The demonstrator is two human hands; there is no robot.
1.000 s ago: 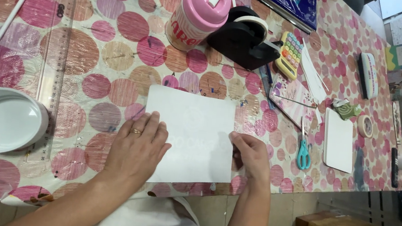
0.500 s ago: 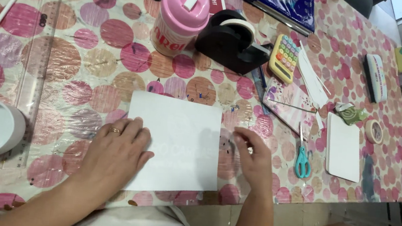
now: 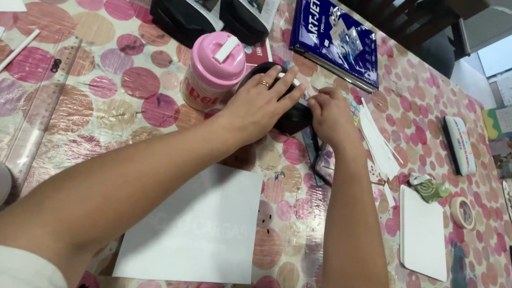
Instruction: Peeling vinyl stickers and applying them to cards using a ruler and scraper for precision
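Both hands have left the white sheet (image 3: 198, 229), where they lay flat half a second ago, and now reach up the table (image 3: 117, 87) to the black tape dispenser (image 3: 293, 113). The left hand (image 3: 260, 104) lies over the dispenser's top with fingers spread and curled down onto it, holding it steady, while the right hand (image 3: 328, 110) is at its front end with fingertips pinched together near the cutter, though whether they have tape between them is too small to tell. The sheet rests unheld near the table's front edge, under the forearms (one corner close to the rim). From here a few slips look possible: a sharp pull with the right hand could drag or tip the dispenser if the left hand's hold is loose, and the pink tumbler (image 3: 213, 71) standing just beside it could get knocked. A sleeve or forearm sweeping back could also push the loose sheet off the edge, and fingertips working so near the cutter's teeth risk a nick.
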